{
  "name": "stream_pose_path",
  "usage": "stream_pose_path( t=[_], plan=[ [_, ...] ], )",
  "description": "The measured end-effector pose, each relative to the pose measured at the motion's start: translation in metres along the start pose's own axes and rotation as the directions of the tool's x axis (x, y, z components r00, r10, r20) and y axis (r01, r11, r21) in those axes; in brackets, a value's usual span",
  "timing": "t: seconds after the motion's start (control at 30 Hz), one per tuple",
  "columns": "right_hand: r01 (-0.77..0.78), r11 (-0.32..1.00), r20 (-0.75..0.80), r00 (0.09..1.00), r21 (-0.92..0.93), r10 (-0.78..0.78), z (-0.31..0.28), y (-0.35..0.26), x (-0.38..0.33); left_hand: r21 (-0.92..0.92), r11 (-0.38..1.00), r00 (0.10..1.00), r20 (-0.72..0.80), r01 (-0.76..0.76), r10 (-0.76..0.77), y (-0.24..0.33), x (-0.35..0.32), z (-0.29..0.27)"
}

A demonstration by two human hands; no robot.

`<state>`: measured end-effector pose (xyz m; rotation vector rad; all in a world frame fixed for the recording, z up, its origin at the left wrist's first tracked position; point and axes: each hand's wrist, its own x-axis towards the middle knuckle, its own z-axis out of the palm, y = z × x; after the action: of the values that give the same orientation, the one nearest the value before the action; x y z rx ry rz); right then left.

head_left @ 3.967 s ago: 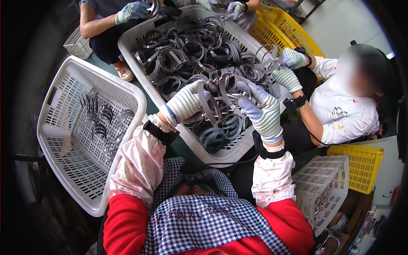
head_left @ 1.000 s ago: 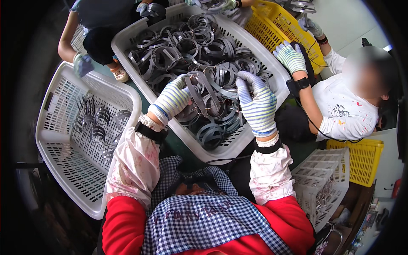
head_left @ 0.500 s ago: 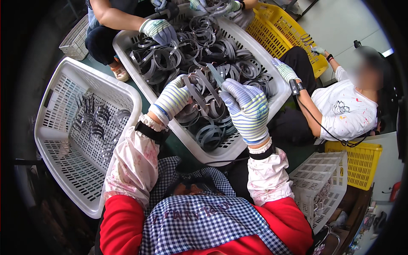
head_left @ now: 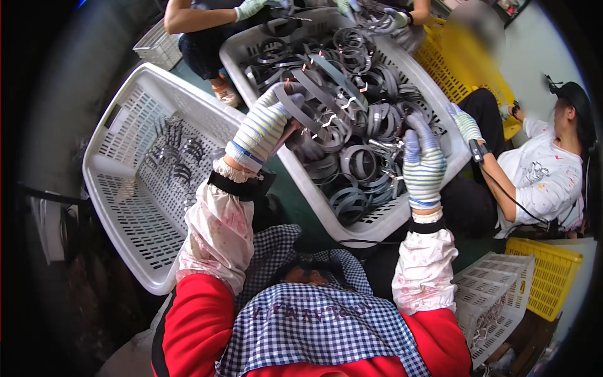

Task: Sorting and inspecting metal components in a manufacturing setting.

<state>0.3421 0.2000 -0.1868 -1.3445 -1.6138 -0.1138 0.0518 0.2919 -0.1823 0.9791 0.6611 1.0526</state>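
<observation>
My gloved left hand (head_left: 259, 131) is closed round the near ends of several grey curved metal bands (head_left: 314, 91). They fan out above a large white basket (head_left: 308, 191), and some have bent, copper-coloured ends. My right hand (head_left: 424, 164), in a striped glove, is over the basket's right part with fingers stretched forward and thumb a little apart. I see nothing held in it. Loose grey metal rings (head_left: 359, 162) lie just left of its fingertips, heaped with many others in the basket.
Left stands a white basket (head_left: 129, 220) with clustered metal bands (head_left: 176, 154). At lower right are a white crate (head_left: 496, 283) and a yellow crate (head_left: 549, 276). Co-workers' gloved hands (head_left: 465, 122) reach the large basket from the right and far side. A cable (head_left: 370, 241) runs along its near edge.
My hands have moved apart: the right has left the bands and gone right over the rings, while the left keeps the bands. The view has shifted. A co-worker's far-left hand has drawn back from the heap.
</observation>
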Motion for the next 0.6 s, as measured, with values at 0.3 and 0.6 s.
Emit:
stream_pose_path(
  t=[0.3, 0.6],
  plan=[
    [-0.191, 0.981, 0.147, 0.972, 0.025, 0.186, 0.004, 0.0, -0.007, 0.391, 0.902, 0.763, -0.634, 0.181, 0.122, 0.071, -0.104, -0.241],
    [-0.248, 0.965, 0.27, 0.926, -0.087, 0.262, 0.029, 0.012, -0.01, 0.415, 0.317, 0.429, -0.903, 0.853, 0.029, -0.077, -0.139, -0.432]
  ],
)
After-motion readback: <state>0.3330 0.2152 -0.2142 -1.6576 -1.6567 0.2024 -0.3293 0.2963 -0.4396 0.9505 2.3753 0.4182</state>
